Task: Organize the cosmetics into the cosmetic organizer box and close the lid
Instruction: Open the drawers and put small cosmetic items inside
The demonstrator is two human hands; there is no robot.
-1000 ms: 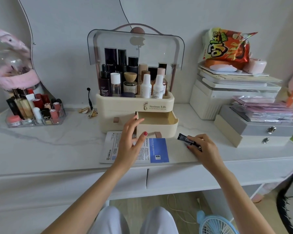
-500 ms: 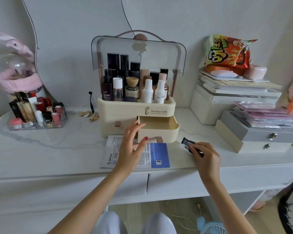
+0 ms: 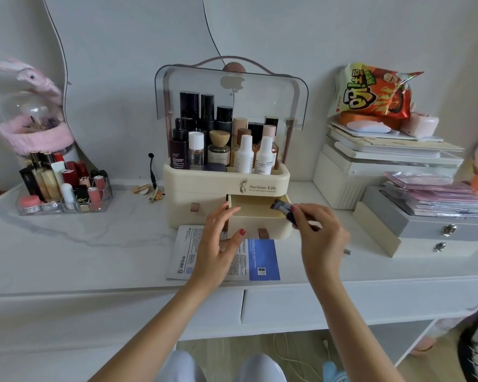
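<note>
the cosmetic organizer box [image 3: 226, 186] stands at the back of the table [image 3: 94, 244] and its top tray is already packed with bottles [image 3: 224, 144], so most of the sorting looks done. its clear lid [image 3: 260, 100] is tipped up and back behind the bottles, not yet closed. the lower right drawer [image 3: 257, 216] of the box is pulled out and what shows of its inside looks bare. the right hand [image 3: 319, 235] pinches a small dark sachet [image 3: 283, 210] in its fingertips, holding it just above the front right corner of that drawer, so my guess is that this piece goes in next. the left hand [image 3: 218, 244] hovers in front of the box with fingers relaxed and spread, holding nothing, over a printed leaflet [image 3: 260, 260] that lies flat on the table just in front of the drawer. left to do, as i judge it: drop the sachet in, push the drawer home, perhaps deal with the leaflet, and swing the lid down
</note>
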